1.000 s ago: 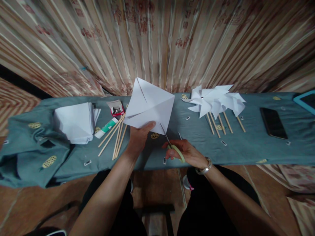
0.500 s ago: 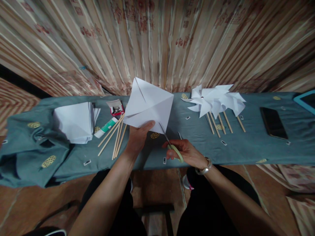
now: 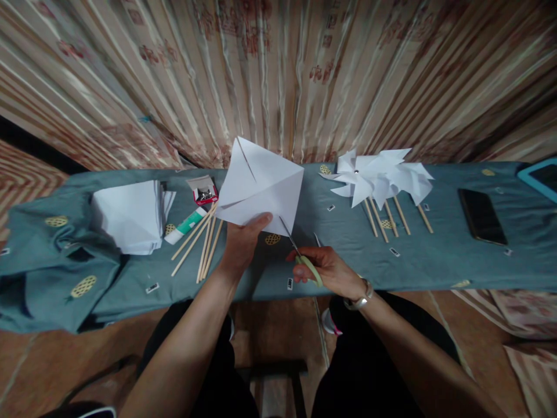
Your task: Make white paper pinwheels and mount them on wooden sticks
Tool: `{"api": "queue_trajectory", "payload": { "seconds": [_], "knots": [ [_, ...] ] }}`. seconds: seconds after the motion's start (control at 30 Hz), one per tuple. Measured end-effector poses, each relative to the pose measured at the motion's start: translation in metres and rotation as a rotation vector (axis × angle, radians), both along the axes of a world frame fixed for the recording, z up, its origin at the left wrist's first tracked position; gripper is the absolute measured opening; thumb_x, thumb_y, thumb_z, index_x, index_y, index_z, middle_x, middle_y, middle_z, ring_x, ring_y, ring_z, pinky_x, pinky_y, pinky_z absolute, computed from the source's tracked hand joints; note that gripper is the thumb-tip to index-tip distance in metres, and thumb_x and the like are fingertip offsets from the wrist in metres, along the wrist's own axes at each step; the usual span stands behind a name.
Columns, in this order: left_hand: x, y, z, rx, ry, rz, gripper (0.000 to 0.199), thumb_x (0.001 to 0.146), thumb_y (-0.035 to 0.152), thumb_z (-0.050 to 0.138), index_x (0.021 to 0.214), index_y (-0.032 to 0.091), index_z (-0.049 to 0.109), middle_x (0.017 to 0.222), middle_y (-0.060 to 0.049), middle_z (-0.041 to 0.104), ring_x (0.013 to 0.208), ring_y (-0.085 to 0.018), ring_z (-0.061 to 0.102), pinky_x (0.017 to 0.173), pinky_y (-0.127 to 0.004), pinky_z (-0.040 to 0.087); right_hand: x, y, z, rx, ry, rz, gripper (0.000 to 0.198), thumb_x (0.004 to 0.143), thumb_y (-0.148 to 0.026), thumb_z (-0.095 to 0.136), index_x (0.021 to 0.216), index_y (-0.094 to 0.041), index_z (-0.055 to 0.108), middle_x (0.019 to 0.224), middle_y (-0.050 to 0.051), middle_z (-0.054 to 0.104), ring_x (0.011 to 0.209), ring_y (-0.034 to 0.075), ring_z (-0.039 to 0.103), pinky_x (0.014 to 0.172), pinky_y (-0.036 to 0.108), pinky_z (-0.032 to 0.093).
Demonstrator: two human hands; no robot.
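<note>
My left hand [image 3: 243, 241] grips a white square sheet of paper [image 3: 270, 186] by its lower edge, thumb on top and the other fingers hidden beneath. The paper has crossing diagonal creases, a slit from its top corner and another from its left corner. My right hand [image 3: 326, 268] is closed around scissors [image 3: 311, 271] with pale green handles. One blade lies over the paper's lower right part, pointing up and left; the other blade tip shows apart, to the right of the sheet.
Left of the paper are a paper stack [image 3: 128, 217], an open box of metal pins [image 3: 203, 191], a green-and-white tube [image 3: 186, 226] and several wooden sticks [image 3: 204, 249]. Rightward lie paper pinwheels [image 3: 374, 177] on sticks, a phone [image 3: 482, 216] and a blue-edged tablet [image 3: 533, 177]. A curtain [image 3: 278, 81] hangs behind.
Almost nothing differs. The whole view has shifted very slightly, while the paper and scissors keep nearly the same position relative to each other.
</note>
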State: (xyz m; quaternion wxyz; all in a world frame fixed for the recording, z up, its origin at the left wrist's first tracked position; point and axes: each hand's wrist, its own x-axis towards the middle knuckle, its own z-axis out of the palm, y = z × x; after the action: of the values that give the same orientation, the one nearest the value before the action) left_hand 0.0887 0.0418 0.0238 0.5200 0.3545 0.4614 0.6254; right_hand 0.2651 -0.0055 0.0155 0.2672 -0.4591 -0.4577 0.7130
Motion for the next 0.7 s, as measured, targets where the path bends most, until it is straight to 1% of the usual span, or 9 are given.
{"api": "queue_trajectory", "payload": {
  "seconds": [0.17, 0.37, 0.47, 0.57, 0.7],
  "knots": [
    [-0.0003, -0.0009, 0.0002, -0.005, -0.029, -0.025, 0.06, 0.063, 0.026, 0.08, 0.12, 0.021, 0.061, 0.107, -0.007, 0.073, 0.104, -0.027, 0.068, 0.101, -0.045, 0.048, -0.0017, 0.0001, 0.0031, -0.03, 0.018, -0.026, 0.05, 0.052, -0.05, 0.09, 0.082, -0.016, 0.069, 0.057, -0.005, 0.065, 0.05, 0.008, 0.059, 0.049, 0.02, 0.046],
    [0.0005, -0.0008, 0.0034, -0.018, -0.013, 0.013, 0.056, 0.062, 0.024, 0.079, 0.115, 0.02, 0.064, 0.104, -0.006, 0.074, 0.099, -0.026, 0.068, 0.099, -0.044, 0.05, -0.0029, -0.0005, 0.0037, -0.016, 0.019, -0.027, 0.047, 0.055, -0.05, 0.089, 0.08, -0.016, 0.068, 0.055, -0.005, 0.064, 0.048, 0.008, 0.057, 0.048, 0.02, 0.046],
    [0.0016, -0.0017, 0.0021, -0.04, 0.001, 0.0, 0.05, 0.061, 0.024, 0.079, 0.11, 0.019, 0.067, 0.102, -0.007, 0.074, 0.098, -0.026, 0.067, 0.096, -0.043, 0.05, -0.002, -0.0003, 0.0036, -0.004, 0.008, -0.01, 0.048, 0.057, -0.051, 0.088, 0.082, -0.016, 0.067, 0.057, -0.004, 0.065, 0.05, 0.008, 0.058, 0.05, 0.02, 0.047],
    [0.0029, -0.0042, 0.0008, -0.071, 0.004, -0.031, 0.044, 0.06, 0.025, 0.078, 0.103, 0.019, 0.069, 0.098, -0.007, 0.074, 0.093, -0.026, 0.068, 0.091, -0.043, 0.052, -0.0004, 0.0003, 0.0033, 0.01, -0.007, -0.009, 0.049, 0.057, -0.052, 0.087, 0.084, -0.016, 0.067, 0.06, -0.004, 0.065, 0.052, 0.009, 0.06, 0.051, 0.02, 0.048],
    [0.0042, -0.0069, 0.0023, -0.096, 0.034, -0.056, 0.043, 0.061, 0.025, 0.078, 0.102, 0.019, 0.069, 0.097, -0.007, 0.074, 0.09, -0.025, 0.067, 0.09, -0.042, 0.051, 0.0005, 0.0004, 0.0023, 0.024, -0.02, -0.007, 0.05, 0.058, -0.053, 0.087, 0.086, -0.016, 0.068, 0.06, -0.004, 0.065, 0.053, 0.01, 0.061, 0.051, 0.02, 0.048]
  ]
}}
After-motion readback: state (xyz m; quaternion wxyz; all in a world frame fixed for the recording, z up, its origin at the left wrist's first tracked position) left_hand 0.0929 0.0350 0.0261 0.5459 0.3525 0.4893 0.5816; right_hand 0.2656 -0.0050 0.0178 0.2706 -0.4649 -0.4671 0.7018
